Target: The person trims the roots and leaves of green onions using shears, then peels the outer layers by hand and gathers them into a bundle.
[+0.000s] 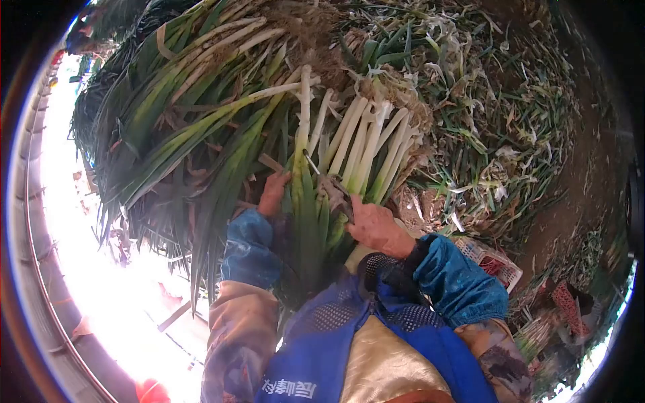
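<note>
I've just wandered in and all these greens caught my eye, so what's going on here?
A person is handling a leafy stalk, apparently a leek. The left hand is beside it; the right hand appears to hold a thin metal tool close by. A pale-stemmed bunch lies to the right, a leafy heap to the left, and leaf scraps further right.

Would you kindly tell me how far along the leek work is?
The row of pale stalks looks already cleaned, with scraps strewn to its right. One leek is in hand: the left hand is at its leaves, the right hand holds a thin metal tool at its stalk. The leafy leeks heaped on the left seem to be what remains.
</note>
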The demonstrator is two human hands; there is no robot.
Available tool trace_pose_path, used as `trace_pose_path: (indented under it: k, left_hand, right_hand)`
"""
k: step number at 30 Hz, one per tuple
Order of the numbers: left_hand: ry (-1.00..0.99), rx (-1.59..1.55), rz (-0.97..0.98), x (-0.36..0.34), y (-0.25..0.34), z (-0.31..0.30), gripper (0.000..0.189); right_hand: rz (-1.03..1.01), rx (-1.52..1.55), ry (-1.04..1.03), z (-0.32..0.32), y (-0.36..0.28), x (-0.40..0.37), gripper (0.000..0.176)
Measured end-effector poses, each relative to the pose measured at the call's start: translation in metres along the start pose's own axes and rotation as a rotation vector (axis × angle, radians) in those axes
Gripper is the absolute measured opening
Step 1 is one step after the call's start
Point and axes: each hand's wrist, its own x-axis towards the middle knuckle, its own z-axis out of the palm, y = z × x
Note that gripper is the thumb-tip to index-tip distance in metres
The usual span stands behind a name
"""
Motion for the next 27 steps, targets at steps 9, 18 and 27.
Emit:
trace_pose_path:
  k: [9,18,27]
  left_hand:
    - [0.288,1.603,0.152,0.070,0.032,-0.074,0.016]
    - [0.113,0.927,0.128,0.071,0.061,0.045,0.032]
    - [0.091,0.707,0.099,0.037,0.015,0.053,0.041]
  right_hand:
    - [0.115,0.029,-0.009,-0.006,0.017,0.016,0.045]
    - [0.246,0.059,0.008,-0.021,0.009,0.023,0.047]
    - [0.115,0.064,0.080,-0.014,0.010,0.024,0.039]
